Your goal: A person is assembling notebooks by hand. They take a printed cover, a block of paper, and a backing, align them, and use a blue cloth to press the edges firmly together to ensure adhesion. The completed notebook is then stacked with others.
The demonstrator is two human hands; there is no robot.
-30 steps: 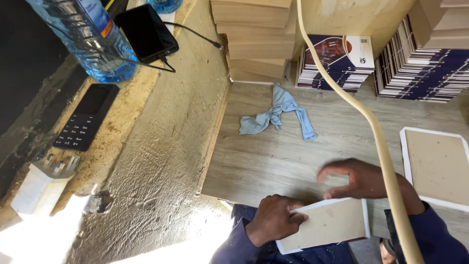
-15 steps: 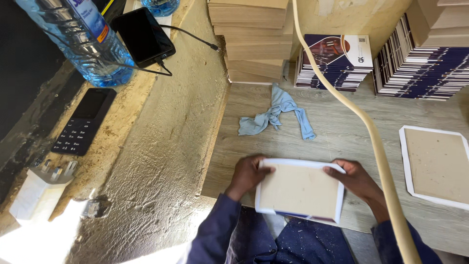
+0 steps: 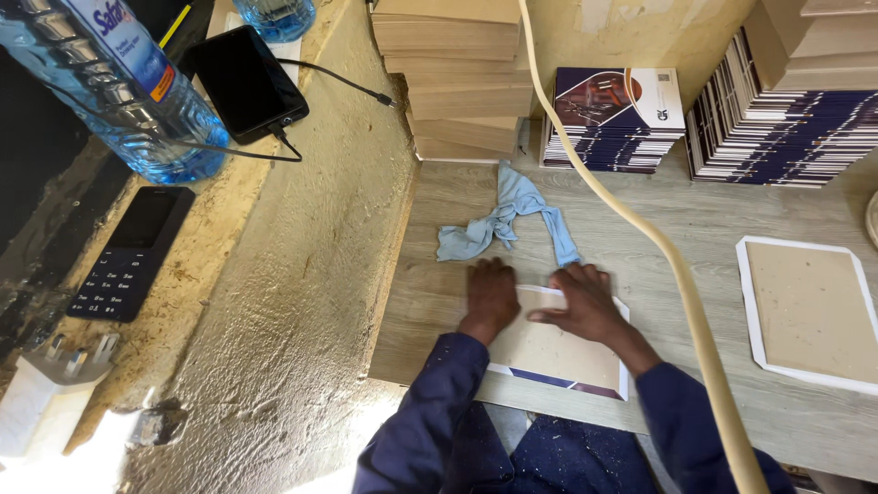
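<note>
A flat cardboard panel with a white border [image 3: 558,352] lies on the wooden table [image 3: 695,229] near its front edge. My left hand [image 3: 491,295] presses flat on the panel's left end, fingers together. My right hand [image 3: 583,302] lies flat across its top edge, fingers spread over the white border. Neither hand grips anything. A crumpled light blue cloth [image 3: 506,218] lies just beyond my fingertips.
A second bordered panel [image 3: 809,311] lies at right. Stacks of plain boards [image 3: 457,73] and printed covers [image 3: 615,119], [image 3: 777,119] line the back. A beige hose [image 3: 640,229] crosses the table. On the rough ledge at left: water bottle [image 3: 119,91], smartphone [image 3: 245,82], keypad phone [image 3: 133,252], white plug [image 3: 41,402].
The panel was lifted from my lap, held by both ends, then laid flat on the table. Both hands moved onto its far left part and now press down.
</note>
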